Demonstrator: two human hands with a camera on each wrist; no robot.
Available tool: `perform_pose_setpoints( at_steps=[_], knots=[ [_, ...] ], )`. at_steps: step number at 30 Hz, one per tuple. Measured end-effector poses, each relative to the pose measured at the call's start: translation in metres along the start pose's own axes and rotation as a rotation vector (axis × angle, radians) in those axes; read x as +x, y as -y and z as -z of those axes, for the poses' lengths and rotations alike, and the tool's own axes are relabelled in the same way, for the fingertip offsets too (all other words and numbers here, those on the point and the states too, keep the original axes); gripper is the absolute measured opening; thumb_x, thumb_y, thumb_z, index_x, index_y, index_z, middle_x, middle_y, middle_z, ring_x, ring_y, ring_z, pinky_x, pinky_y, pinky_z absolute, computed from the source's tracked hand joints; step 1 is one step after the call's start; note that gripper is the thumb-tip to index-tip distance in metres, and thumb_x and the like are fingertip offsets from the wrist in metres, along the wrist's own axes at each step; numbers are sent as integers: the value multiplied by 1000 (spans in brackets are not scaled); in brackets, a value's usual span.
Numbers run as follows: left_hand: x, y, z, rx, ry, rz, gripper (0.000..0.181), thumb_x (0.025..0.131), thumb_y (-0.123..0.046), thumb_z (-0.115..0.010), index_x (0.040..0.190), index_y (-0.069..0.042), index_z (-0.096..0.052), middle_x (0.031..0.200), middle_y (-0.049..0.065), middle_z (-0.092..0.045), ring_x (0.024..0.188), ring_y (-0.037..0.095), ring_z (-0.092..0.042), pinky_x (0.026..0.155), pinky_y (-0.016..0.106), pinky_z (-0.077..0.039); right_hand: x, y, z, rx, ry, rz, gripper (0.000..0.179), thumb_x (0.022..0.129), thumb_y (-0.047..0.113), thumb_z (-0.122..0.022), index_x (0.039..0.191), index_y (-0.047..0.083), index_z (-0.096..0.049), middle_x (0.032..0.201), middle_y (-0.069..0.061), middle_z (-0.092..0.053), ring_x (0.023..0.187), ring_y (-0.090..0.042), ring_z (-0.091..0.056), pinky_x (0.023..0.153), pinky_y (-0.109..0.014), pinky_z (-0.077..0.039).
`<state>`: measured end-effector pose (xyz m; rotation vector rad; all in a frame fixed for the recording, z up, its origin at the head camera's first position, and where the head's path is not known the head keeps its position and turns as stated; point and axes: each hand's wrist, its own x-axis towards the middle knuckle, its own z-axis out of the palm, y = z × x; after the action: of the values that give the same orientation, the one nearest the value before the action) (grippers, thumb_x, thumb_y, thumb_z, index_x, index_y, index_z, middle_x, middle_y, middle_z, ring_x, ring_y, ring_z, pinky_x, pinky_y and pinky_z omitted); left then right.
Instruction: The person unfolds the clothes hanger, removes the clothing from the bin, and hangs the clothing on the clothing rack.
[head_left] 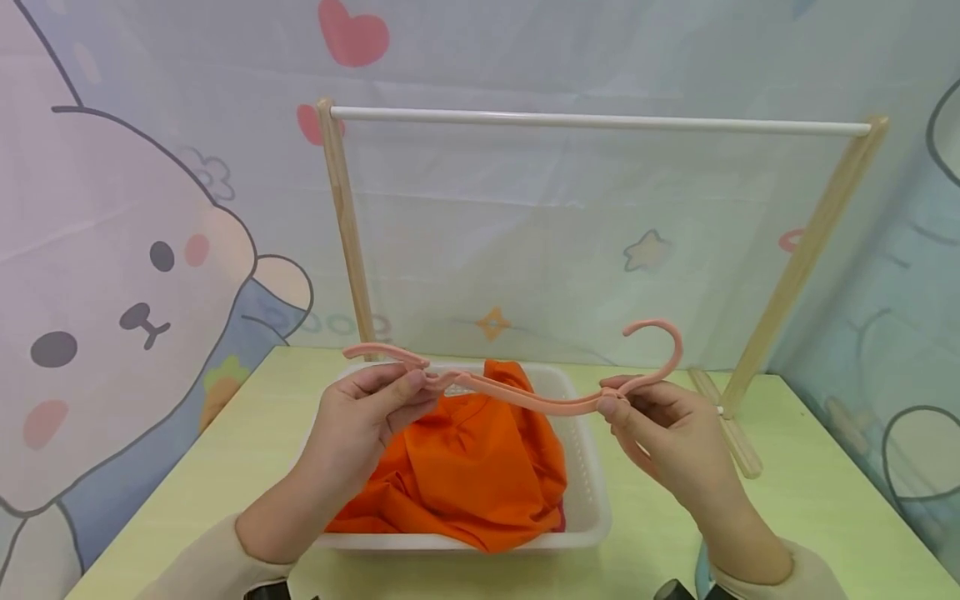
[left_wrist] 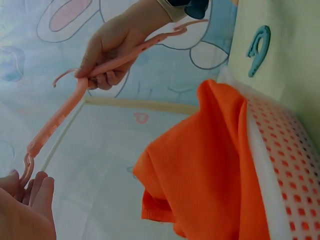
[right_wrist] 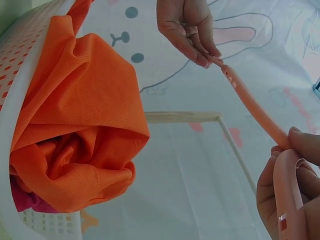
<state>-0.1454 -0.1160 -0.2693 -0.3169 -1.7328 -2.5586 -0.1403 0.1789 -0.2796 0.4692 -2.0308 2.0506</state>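
Observation:
A pink plastic clothes hanger (head_left: pixel 536 402) is held up between both hands, above a white basket (head_left: pixel 596 492) that has an orange cloth garment (head_left: pixel 480 467) bunched in it. My left hand (head_left: pixel 348 437) pinches one arm of the hanger near its outer part, and the tip sticks out beyond the fingers. With thumb and fingers my right hand (head_left: pixel 678 437) grips the middle, at the base of the hook. The right wrist view shows the other hanger arm (right_wrist: pixel 290 200) running down past the right hand. Neither hand touches the garment.
Behind the basket stands a rack with a white rod (head_left: pixel 600 122) on wooden posts (head_left: pixel 806 250). A teal hanger (left_wrist: pixel 260 50) lies on the table (head_left: pixel 810 467) to the right of the basket. Some magenta cloth (right_wrist: pixel 32 202) shows under the orange garment. A printed curtain hangs behind.

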Motion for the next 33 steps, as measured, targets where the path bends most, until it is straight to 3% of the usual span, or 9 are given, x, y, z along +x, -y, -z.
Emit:
perform_pose_setpoints(
  at_steps=[4,7,11,17,21,25,33],
  knots=[
    [6,-8,4,168,65,44,11,92,-11,-65,98,-14,-74,91,0,-74,91,16,-70,88,34,-54,-1,1,2,7,-23,18,14,89,0,-66,87,13,-73,99,3,-71,73,-8,-61,65,-17,-54],
    [13,-11,9,285,107,53,19,91,-16,-68,107,-6,-71,93,-1,-73,93,16,-70,91,35,-53,-1,1,4,-5,-47,24,14,89,0,-66,87,12,-73,99,3,-71,73,-8,-62,65,-18,-54],
    [24,-14,16,421,148,19,29,90,-19,-69,111,0,-69,97,-3,-72,95,17,-69,91,35,-53,-2,1,8,6,-72,2,13,89,1,-66,87,12,-73,100,2,-71,74,-10,-62,65,-18,-55],
    [45,-19,26,532,210,-26,31,89,-22,-70,116,-5,-69,116,1,-61,102,20,-64,90,33,-54,-3,2,12,3,-111,32,12,89,-1,-66,87,9,-72,101,2,-71,72,-10,-62,62,-17,-54],
    [58,-20,31,571,174,-9,35,89,-20,-70,119,-2,-67,113,-2,-64,100,17,-64,89,31,-54,-3,4,14,-61,-132,81,9,88,-1,-67,86,6,-72,100,1,-71,70,-10,-62,60,-17,-52],
    [68,-18,36,586,138,39,39,90,-20,-70,123,-1,-63,109,-4,-67,99,14,-65,95,34,-51,-4,5,16,-104,-158,78,7,88,1,-68,85,6,-71,99,3,-71,69,-9,-62,60,-16,-51],
    [91,-3,46,689,96,6,42,91,-20,-69,126,2,-61,112,10,-69,103,22,-65,99,40,-48,-6,3,22,-44,-205,97,12,87,-3,-67,83,6,-72,97,2,-72,68,-9,-62,57,-15,-50]
  ],
)
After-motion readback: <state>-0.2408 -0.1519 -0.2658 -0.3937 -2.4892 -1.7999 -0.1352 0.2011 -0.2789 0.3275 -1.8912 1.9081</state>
